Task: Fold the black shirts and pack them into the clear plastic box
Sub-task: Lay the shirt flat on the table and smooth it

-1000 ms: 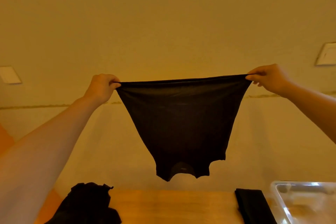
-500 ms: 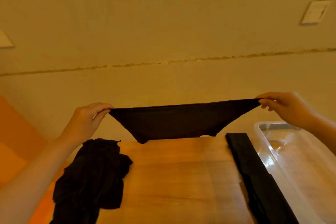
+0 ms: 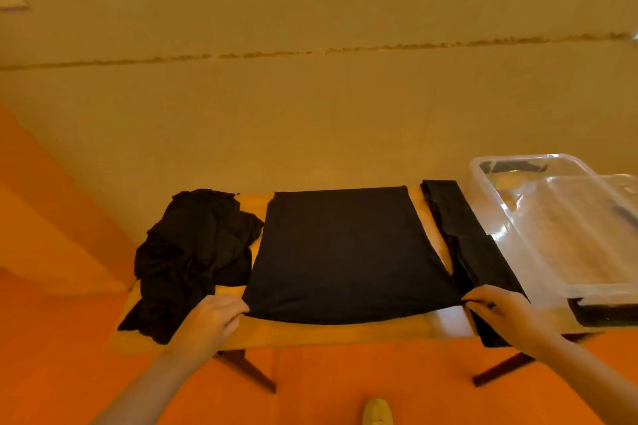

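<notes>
A black shirt [image 3: 345, 252] lies spread flat on the middle of the wooden table [image 3: 345, 329]. My left hand [image 3: 210, 321] pinches its near left corner and my right hand [image 3: 500, 310] pinches its near right corner, both at the table's front edge. A crumpled heap of black shirts [image 3: 193, 252] sits at the table's left end. A long folded black shirt [image 3: 462, 245] lies to the right of the flat one, partly under my right hand. The clear plastic box [image 3: 538, 214] stands at the right end, with something dark at its far corner.
A beige wall rises right behind the table. The floor is orange, and the table's dark legs [image 3: 252, 369] show below the front edge. A shoe tip [image 3: 378, 412] shows at the bottom. A dark flat thing [image 3: 607, 312] lies under the box's near end.
The shirt was held up stretched in the air between my hands. It has come down and now lies flat on the table, with both hands drawn back to the front edge.
</notes>
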A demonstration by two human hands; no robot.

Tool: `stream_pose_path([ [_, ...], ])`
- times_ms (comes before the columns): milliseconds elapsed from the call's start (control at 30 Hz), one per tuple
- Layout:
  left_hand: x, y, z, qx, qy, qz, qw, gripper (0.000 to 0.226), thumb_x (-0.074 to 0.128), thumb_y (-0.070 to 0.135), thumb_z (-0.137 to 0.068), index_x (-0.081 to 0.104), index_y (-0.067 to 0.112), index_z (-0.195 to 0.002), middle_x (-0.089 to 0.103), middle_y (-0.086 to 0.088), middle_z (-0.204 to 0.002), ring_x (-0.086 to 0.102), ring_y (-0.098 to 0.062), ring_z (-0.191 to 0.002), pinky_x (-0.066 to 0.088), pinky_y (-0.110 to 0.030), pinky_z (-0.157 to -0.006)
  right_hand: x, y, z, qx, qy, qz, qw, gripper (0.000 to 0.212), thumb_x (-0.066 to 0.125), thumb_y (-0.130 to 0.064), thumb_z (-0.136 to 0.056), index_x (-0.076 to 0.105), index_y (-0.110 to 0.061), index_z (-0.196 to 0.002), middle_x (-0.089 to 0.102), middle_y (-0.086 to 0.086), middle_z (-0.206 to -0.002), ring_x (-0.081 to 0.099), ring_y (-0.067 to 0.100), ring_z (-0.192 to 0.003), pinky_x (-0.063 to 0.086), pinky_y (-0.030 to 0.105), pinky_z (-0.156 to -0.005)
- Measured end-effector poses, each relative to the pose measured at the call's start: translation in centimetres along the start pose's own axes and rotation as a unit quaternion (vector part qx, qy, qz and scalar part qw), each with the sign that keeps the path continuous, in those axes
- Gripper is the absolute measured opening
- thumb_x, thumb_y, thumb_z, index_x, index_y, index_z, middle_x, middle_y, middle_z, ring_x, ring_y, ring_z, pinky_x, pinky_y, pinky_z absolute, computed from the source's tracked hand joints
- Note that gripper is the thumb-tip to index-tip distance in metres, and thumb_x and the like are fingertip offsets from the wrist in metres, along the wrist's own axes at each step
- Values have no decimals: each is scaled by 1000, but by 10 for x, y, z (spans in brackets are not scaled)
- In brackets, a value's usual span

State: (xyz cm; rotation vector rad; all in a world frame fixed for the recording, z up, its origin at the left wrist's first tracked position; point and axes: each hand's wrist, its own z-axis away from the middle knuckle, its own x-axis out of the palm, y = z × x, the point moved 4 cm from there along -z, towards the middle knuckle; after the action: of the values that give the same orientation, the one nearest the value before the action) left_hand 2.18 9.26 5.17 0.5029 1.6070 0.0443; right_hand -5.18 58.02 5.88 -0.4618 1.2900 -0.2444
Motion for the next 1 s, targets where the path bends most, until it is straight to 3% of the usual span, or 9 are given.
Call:
stream_pose_path([
  [100,28,2,9,-19,-29,-16,999,37,90,3,-55,73,22,-80,68,14,-82,64,0,-78,43,-12,-79,31,11,5,-2,-28,38,999,28,66,-15,-88,58,-41,-95,58,-21,-92,60,-5,-83,48,8,-74],
  [200,43,17,15,-32,-49,-35,998,46,96,8,-39,72,28,-72,67,18,-75,64,4,-70,47,-11,-69,58,21,7,3,-56,78,995,20,61,-24,-92,63,-30,-112,54,-20,-104,57,-2,-98,45,10,-88],
  [267,52,19,19,-47,-56,-33,997,49,97,9,-34,72,29,-71,67,18,-74,65,5,-70,47,-13,-67,66,25,11,-2,-66,81,995,22,60,-26,-93,63,-30,-114,53,-21,-105,56,-4,-94,43,5,-84],
  [467,78,10,36,-93,-78,-20,992,27,78,9,-75,72,30,-91,66,18,-92,61,3,-92,41,-18,-86,73,26,18,7,-85,77,993,20,58,-27,-94,61,-32,-113,56,-19,-107,50,-13,-76,40,0,-73],
  [600,73,17,29,-87,-57,-19,994,8,64,31,-75,68,36,-80,62,24,-79,60,6,-79,50,-22,-75,63,9,9,-17,-108,81,991,11,54,-26,-97,53,-37,-95,59,-14,-89,57,-10,-68,42,2,-70],
  [733,74,25,-12,-101,-2,-25,995,33,42,44,-87,70,28,-92,65,17,-91,62,-1,-89,43,-18,-80,68,-3,-30,-79,-53,18,995,30,63,-22,-92,50,-47,-82,59,-18,-83,58,-10,-83,48,9,-70],
  [800,80,24,-42,-121,35,-31,992,34,47,41,-94,68,20,-111,66,6,-112,60,-9,-109,44,-23,-93,71,-26,-53,-118,0,16,993,14,59,-25,-94,59,-39,-98,59,-19,-104,57,-6,-92,51,15,-81],
  [900,93,25,-91,-161,35,-42,985,47,53,34,-96,49,14,-138,43,-4,-147,36,-18,-139,27,-30,-111,86,-46,-96,-120,37,61,990,45,46,-38,-99,43,-24,-142,32,-9,-152,30,9,-140,29,26,-112],
  [1000,105,20,-132,-181,6,-64,981,61,37,45,-100,20,20,-152,9,0,-161,3,-17,-149,12,-36,-119,103,-43,-136,-82,24,116,990,59,20,-52,-100,9,-28,-153,-6,-7,-160,-10,14,-146,-2,31,-118],
])
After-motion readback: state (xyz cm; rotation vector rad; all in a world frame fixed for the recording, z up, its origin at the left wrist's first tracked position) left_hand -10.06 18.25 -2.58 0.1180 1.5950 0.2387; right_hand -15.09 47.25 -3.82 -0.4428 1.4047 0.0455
